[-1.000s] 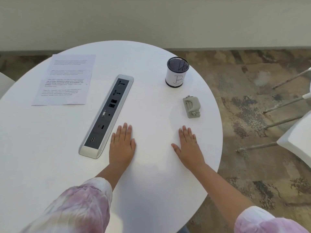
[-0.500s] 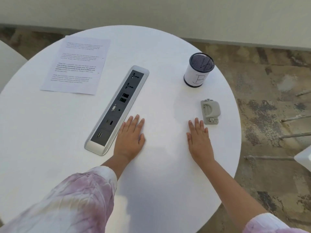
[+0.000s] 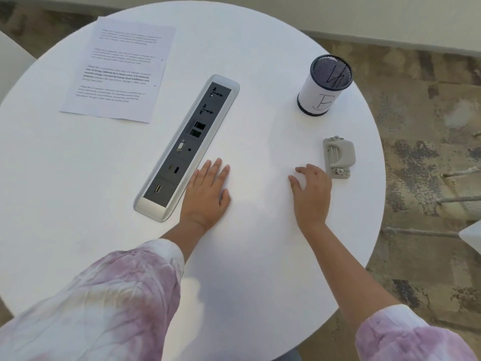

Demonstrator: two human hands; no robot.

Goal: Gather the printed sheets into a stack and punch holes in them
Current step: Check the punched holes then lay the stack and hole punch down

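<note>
Printed sheets (image 3: 119,71) lie overlapped at the far left of the round white table (image 3: 78,165). A small grey hole punch (image 3: 338,157) sits near the table's right edge. My left hand (image 3: 207,194) lies flat and open on the table beside the socket strip, holding nothing. My right hand (image 3: 311,191) rests on the table just left of the punch, fingers slightly curled and lifted, holding nothing. It is close to the punch but apart from it.
A long silver and grey socket strip (image 3: 190,144) runs diagonally across the table's middle. A mesh pen cup (image 3: 324,84) wrapped in white paper marked "B" stands at the far right. Chair legs (image 3: 453,201) and a white chair seat edge (image 3: 472,234) are to the right.
The camera has tilted and moved closer. My right hand has shifted toward the hole punch and its fingers have curled up off the table. My left hand has stayed flat.
</note>
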